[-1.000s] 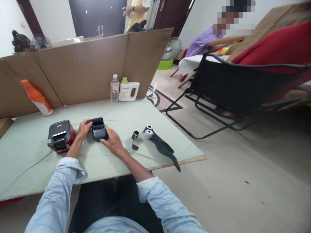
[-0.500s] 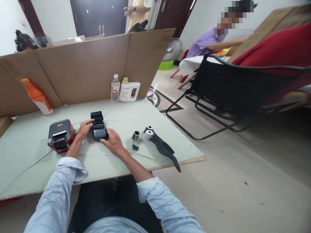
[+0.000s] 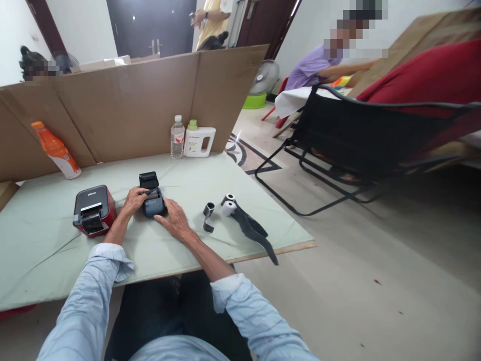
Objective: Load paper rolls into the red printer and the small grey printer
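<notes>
A small black portable printer (image 3: pixel 154 207) sits on the table with its lid (image 3: pixel 148 179) raised at the back. My right hand (image 3: pixel 174 218) grips its right side, thumb at the front corner and fingers along the edge. From the left, my left hand (image 3: pixel 135 201) reaches over the opening, its fingertips closed at a thin dark piece there; exactly what they pinch is too small to tell. Left of that hand stands a red and black label printer (image 3: pixel 94 210) with a dark roll at its front.
On the right lie a small roll with a loose end (image 3: pixel 209 210), a white roll (image 3: pixel 228 208) and long dark strips (image 3: pixel 251 230) over the table edge. Behind stand an orange bottle (image 3: pixel 56 149), a water bottle (image 3: pixel 178 138), a white jug (image 3: pixel 199 141) and a cardboard screen (image 3: pixel 131 108). Other people are beyond.
My left fingers have moved slightly right, further over the printer's opening, and the thin dark piece there now sits tilted. My right hand has stayed on the printer's side.
</notes>
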A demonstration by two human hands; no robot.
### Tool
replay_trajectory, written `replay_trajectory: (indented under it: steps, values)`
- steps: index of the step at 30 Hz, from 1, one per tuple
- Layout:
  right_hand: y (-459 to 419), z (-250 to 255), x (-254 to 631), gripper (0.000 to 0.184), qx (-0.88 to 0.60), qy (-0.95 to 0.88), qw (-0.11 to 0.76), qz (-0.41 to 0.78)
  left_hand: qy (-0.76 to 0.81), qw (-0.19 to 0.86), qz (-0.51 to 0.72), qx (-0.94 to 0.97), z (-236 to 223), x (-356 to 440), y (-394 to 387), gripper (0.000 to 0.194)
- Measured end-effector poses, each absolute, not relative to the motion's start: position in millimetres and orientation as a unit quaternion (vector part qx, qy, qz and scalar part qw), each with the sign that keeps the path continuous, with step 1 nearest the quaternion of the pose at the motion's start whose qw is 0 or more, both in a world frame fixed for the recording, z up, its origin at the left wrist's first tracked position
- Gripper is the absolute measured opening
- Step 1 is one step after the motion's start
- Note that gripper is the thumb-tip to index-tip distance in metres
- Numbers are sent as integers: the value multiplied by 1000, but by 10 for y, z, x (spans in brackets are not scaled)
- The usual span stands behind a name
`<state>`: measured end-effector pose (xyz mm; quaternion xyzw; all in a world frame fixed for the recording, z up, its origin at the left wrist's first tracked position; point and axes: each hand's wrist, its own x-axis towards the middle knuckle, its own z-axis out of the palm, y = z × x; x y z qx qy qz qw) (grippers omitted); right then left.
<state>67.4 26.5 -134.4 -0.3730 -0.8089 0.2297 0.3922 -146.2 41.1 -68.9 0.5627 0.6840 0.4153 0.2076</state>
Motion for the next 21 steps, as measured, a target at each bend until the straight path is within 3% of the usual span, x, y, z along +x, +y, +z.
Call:
replay_trajectory:
  steps: [5,11,16,21]
  values:
    - [271,-1324,688,75,-372,-809,389,238,692,121,454,547,-672,-1407,451,18]
    - [269,-1275,690,72,-366,-796,406,261,621,121,529,565,-361,-1370,399,8]
    - [247,-1127,696,66,-346,-757,455,318,573,211,539,579,44,-1237,176,25]
    - [90,-732,813,58,-301,-704,505,399,571,322,447,609,241,-991,-171,39]
